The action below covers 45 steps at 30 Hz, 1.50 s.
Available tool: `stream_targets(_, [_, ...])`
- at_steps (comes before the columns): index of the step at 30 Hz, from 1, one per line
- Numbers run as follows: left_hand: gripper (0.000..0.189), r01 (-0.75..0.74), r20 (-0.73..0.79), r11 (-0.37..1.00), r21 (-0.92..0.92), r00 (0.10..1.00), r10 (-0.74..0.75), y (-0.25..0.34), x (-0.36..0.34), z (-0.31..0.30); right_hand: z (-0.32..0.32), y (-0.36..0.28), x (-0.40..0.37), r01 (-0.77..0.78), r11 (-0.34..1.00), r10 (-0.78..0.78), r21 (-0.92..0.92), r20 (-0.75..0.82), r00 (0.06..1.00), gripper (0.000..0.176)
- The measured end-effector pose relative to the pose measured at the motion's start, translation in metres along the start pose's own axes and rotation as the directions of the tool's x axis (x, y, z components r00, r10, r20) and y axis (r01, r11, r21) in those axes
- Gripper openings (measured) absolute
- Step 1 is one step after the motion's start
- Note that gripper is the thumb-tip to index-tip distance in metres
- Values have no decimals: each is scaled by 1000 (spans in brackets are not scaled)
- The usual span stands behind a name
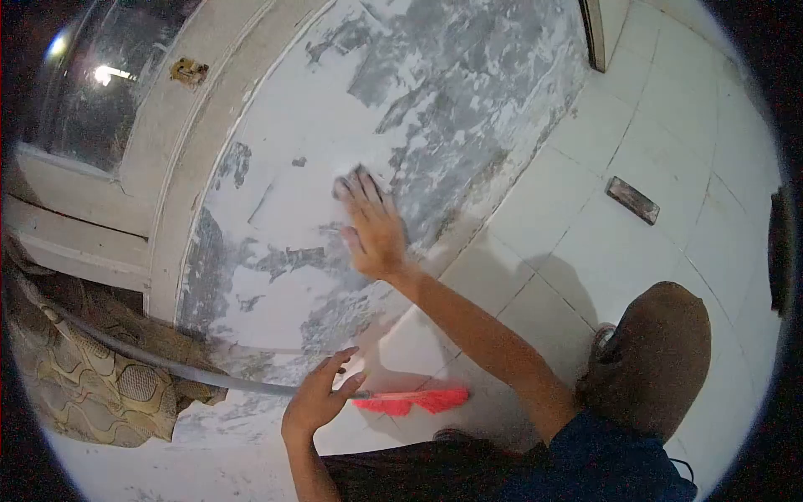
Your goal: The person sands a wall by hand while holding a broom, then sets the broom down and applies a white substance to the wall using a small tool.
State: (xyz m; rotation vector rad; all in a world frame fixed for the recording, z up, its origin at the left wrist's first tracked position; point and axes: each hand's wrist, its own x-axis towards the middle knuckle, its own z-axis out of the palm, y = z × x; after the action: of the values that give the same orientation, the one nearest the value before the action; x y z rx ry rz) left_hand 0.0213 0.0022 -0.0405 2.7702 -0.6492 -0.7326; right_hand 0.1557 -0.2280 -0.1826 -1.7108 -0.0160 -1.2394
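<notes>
My right hand (pixel 376 238) lies against a wall (pixel 318 201) patched with white filler over grey. Under its fingertips is a dark grey piece of sandpaper (pixel 341 189), mostly covered by the fingers. Lower down, my left hand (pixel 316 397) has its fingers spread and thumb apart, overlapping the grey handle (pixel 192 372) of a broom. Bright pink bristles (pixel 439 399) show just beyond this hand, near the foot of the wall.
A dark rectangular block (pixel 632 201) lies on the white tiled floor (pixel 577 276). At the left are a door frame (pixel 180 167) with a glass pane and a patterned cloth (pixel 100 368). My bent knee (pixel 657 351) rises at the lower right.
</notes>
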Motion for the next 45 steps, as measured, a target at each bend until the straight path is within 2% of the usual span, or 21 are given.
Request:
stream_targets(3, [56,38,-4,997,74,999,-37,-7,-2,-1,0,48,-31,-50,995,44,-85,-72,996,79])
stream_targets(5, [56,115,-16,991,61,993,-114,1,-6,-6,-19,63,2,-239,968,209,-70,-294,933,81])
stream_targets(8, [57,105,-30,994,42,994,-104,4,-13,-6,-18,41,44,-256,966,242,20,-410,879,83])
stream_targets(11, [56,78,-30,996,30,997,-77,13,-8,-5,-5,4,21,-30,997,18,-70,-164,986,80])
stream_targets(13, [56,45,-17,999,29,999,-45,8,-1,-4,-2,13,-13,-25,999,23,-32,-35,999,80])
stream_targets(16, [56,31,-22,999,44,999,-30,6,-1,-4,2,48,-31,-167,983,150,-77,-190,970,76])
stream_targets(18, [56,45,-51,998,52,998,-42,7,-6,-7,-13,49,8,-301,951,306,69,-328,894,73])
stream_targets(21, [56,86,-32,993,75,996,-84,9,-13,-9,-31,39,71,-191,978,211,88,-440,873,73])
stream_targets(22, [56,75,-39,996,50,997,-73,6,-14,-7,-24,30,67,-193,977,211,85,-436,875,73])
stream_targets(24, [56,50,-49,998,21,998,-49,5,-12,-5,-15,3,49,-15,992,-9,-125,-189,982,76])
stream_targets(28, [56,40,-33,997,60,999,-38,0,3,-5,-10,42,-25,18,998,-15,-67,43,999,80])
stream_targets(30, [56,61,-33,995,75,998,-59,-1,2,-6,-4,87,-43,-119,983,92,-136,-190,977,81])
stream_targets(31, [55,39,-60,997,67,998,-35,1,0,-8,-12,88,-24,-124,983,98,-132,-190,977,81])
stream_targets(33, [54,28,-85,998,54,996,-23,8,-3,-12,-37,73,28,-312,949,302,43,-410,861,81])
stream_targets(34, [53,9,-102,999,48,995,-4,14,-5,-14,-35,64,36,-316,948,307,45,-402,863,81])
stream_targets(36, [52,-13,-114,999,42,993,18,18,-2,-16,-20,41,54,-33,999,26,-12,-387,922,80])
stream_targets(38, [51,-65,-113,998,17,991,66,18,9,-15,-9,0,26,-10,999,5,-45,-100,995,81])
stream_targets(39, [51,-70,-119,997,16,990,72,22,12,-15,-10,-3,9,-2,999,-3,-47,-101,995,81])
stream_targets(41, [52,-4,-103,1000,23,995,7,26,18,-16,-6,23,-31,-18,999,25,-41,171,985,82])
stream_targets(42, [52,-1,-106,1000,24,994,4,24,15,-17,-2,45,-43,-17,999,23,-37,171,985,82])
stream_targets(45, [52,-16,-134,997,73,991,26,15,8,-20,-10,96,-30,-226,964,192,-142,-222,956,75])
